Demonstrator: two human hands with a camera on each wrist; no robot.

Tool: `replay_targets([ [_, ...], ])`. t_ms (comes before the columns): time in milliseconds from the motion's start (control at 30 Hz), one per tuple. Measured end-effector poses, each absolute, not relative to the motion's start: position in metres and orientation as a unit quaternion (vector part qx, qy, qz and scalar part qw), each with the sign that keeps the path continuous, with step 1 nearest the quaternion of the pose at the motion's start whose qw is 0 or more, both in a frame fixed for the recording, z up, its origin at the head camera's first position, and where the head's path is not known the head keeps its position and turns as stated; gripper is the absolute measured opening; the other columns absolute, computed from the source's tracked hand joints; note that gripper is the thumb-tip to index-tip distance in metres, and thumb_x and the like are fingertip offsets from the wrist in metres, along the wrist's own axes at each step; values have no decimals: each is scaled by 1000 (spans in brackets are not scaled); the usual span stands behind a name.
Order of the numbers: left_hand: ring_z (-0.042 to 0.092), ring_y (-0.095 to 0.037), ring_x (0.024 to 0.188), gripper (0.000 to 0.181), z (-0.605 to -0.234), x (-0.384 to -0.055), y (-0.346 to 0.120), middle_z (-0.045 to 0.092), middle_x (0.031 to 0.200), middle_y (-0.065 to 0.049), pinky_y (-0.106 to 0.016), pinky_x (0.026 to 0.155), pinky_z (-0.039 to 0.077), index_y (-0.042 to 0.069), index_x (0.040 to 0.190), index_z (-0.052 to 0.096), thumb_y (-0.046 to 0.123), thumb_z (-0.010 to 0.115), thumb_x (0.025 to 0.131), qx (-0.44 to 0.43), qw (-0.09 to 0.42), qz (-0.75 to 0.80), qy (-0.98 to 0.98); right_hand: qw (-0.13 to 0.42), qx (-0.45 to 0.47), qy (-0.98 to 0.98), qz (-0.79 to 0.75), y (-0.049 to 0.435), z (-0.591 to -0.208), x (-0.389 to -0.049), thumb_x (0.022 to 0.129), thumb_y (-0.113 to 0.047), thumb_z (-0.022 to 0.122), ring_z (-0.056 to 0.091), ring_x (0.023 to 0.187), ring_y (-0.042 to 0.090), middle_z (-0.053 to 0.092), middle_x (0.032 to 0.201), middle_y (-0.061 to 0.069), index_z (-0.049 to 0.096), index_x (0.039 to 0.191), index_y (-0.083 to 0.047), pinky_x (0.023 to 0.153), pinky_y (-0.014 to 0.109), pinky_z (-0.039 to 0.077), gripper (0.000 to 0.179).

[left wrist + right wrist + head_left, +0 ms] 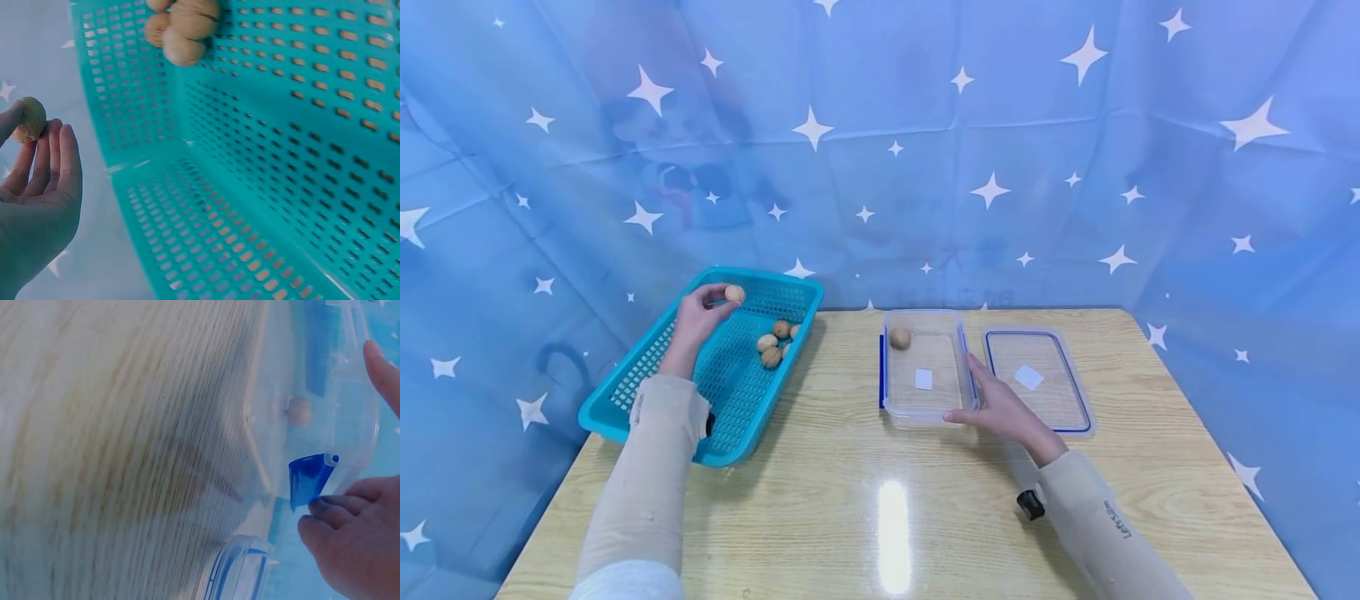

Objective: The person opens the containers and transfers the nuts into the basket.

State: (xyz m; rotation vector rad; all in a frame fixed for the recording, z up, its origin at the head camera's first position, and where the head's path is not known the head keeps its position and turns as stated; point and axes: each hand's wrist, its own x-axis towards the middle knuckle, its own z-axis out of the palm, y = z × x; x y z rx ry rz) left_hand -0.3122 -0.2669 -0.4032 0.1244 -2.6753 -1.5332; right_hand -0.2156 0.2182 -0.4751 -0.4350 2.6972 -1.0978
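My left hand pinches a walnut between thumb and fingertips, above the far part of the turquoise basket. The left wrist view also has this held walnut, with the palm turned partly to the camera. Several walnuts lie together at the basket's right side. My right hand grips the near right corner of a clear plastic container, thumb at the near rim and fingers along the right side. By those fingers hangs a blue latch. One walnut sits in the container's far left corner.
A clear lid with a blue seal lies flat to the right of the container, close to it. All stand on a wooden table. A blue curtain with white stars hangs behind the table.
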Motion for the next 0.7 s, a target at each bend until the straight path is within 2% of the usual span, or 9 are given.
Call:
replay_targets([
  [67, 46, -40, 137, 60, -408, -311, -269, 49, 145, -20, -54, 108, 46, 7, 149, 44, 37, 60, 99, 45, 21, -490, -870, 99, -146, 912, -370, 218, -475, -216, 83, -48, 77, 16, 151, 47, 5, 167, 22, 5, 159, -1, 121, 62, 21, 116],
  [100, 44, -41, 137, 58, -406, -307, -267, 46, 148, -23, -56, 109, 44, 4, 150, 41, 30, 58, 101, 49, 14, -487, -872, 99, -146, 912, -370, 218, -475, -216, 83, -48, 78, 16, 151, 47, 5, 167, 22, 4, 159, -1, 121, 62, 21, 116],
  [367, 45, -43, 136, 56, -419, -304, -272, 38, 155, -26, -56, 112, 42, 2, 151, 36, 25, 53, 104, 67, -36, -493, -866, 101, -143, 911, -372, 219, -475, -216, 83, -48, 78, 16, 151, 47, 5, 167, 22, 4, 160, -1, 121, 62, 21, 116],
  [700, 47, -45, 134, 54, -434, -303, -275, 37, 153, -30, -53, 111, 45, -2, 151, 34, 19, 52, 104, 76, -70, -484, -869, 106, -140, 908, -379, 218, -474, -215, 84, -45, 78, 16, 151, 47, 5, 167, 22, 4, 160, -2, 121, 62, 21, 114],
])
